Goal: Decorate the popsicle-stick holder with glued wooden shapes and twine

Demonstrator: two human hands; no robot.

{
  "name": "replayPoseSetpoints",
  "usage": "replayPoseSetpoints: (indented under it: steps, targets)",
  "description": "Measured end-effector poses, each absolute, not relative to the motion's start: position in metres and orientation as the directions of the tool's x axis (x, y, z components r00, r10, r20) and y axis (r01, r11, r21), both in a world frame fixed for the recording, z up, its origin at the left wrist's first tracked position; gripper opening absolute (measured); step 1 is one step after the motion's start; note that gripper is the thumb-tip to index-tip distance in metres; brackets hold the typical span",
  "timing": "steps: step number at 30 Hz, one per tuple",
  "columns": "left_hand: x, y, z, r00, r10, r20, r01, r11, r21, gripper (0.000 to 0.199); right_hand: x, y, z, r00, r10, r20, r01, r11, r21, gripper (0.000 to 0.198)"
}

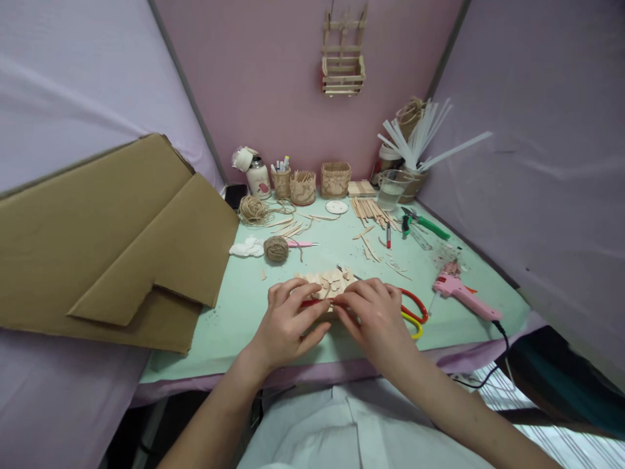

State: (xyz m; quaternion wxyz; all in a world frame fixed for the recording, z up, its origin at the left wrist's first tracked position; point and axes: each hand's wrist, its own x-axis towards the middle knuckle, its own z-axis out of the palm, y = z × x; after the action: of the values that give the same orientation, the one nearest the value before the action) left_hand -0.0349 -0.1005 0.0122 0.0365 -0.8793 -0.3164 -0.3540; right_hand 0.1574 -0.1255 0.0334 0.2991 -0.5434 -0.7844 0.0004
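Note:
A craft piece of pale wooden stick bits (332,281) lies at the front middle of the table, partly covered by both hands. Across its near side runs a slim red thing (310,303), between the fingers of my left hand (291,320); the left thumb stands apart below it. At the red thing's right end, the thumb and index fingertips of my right hand (375,318) are pinched together on something too small to make out. Scissors with red and yellow handles (415,307) lie beside my right hand, their blades partly hidden under it.
A pink glue gun (466,294) with a cord lies at right, near green-handled pliers (430,227). Behind are wooden sticks (372,212), a plastic cup of liquid (392,192) and twine balls (276,249). Folded cardboard (146,247) covers the left edge.

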Motion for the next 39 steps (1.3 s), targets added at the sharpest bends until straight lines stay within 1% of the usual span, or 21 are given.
replayPoseSetpoints:
  steps: [3,5,8,11,14,17,19,23,28,35,37,39]
  targets:
    - [-0.035,-0.100,0.012,0.545,0.524,0.655,0.574,-0.802,0.165,0.030,0.155,-0.124,0.034,-0.220,0.884,0.412,0.850,0.381,-0.363,0.008]
    - [-0.035,-0.100,0.013,0.537,0.518,0.666,0.564,-0.807,0.174,0.030,0.154,-0.122,0.034,-0.218,0.890,0.401,0.855,0.373,-0.362,0.007]
    - [-0.036,-0.099,0.013,0.523,0.518,0.677,0.552,-0.811,0.193,0.028,0.153,-0.121,0.035,-0.234,0.862,0.450,0.869,0.394,-0.301,0.009]
    - [-0.035,-0.099,0.014,0.521,0.533,0.667,0.560,-0.803,0.204,0.027,0.154,-0.120,0.035,-0.293,0.820,0.491,0.864,0.447,-0.231,0.013]
    - [-0.036,-0.099,0.013,0.513,0.554,0.656,0.578,-0.788,0.214,0.030,0.156,-0.120,0.033,-0.322,0.805,0.497,0.848,0.480,-0.227,0.016]
    - [-0.036,-0.099,0.012,0.517,0.569,0.640,0.592,-0.777,0.213,0.034,0.158,-0.121,0.030,-0.315,0.803,0.506,0.838,0.486,-0.248,0.013]
    - [-0.036,-0.098,0.011,0.535,0.571,0.622,0.592,-0.779,0.206,0.033,0.158,-0.122,0.028,-0.323,0.792,0.518,0.831,0.499,-0.246,0.012]
    - [-0.036,-0.098,0.010,0.524,0.572,0.631,0.588,-0.779,0.218,0.029,0.159,-0.121,0.026,-0.349,0.758,0.551,0.824,0.528,-0.206,0.010]
    - [-0.035,-0.101,0.010,0.502,0.579,0.643,0.591,-0.772,0.233,0.030,0.161,-0.123,0.027,-0.395,0.728,0.561,0.818,0.557,-0.147,0.010]
    - [-0.033,-0.108,0.008,0.499,0.559,0.662,0.601,-0.774,0.200,0.030,0.168,-0.134,0.024,-0.388,0.726,0.568,0.800,0.571,-0.183,0.019]
    - [-0.031,-0.110,0.008,0.463,0.556,0.690,0.615,-0.762,0.202,0.028,0.170,-0.136,0.021,-0.382,0.723,0.576,0.795,0.575,-0.194,0.022]
    - [-0.030,-0.112,0.011,0.389,0.557,0.734,0.643,-0.735,0.217,0.025,0.171,-0.138,0.018,-0.379,0.717,0.586,0.784,0.585,-0.207,0.023]
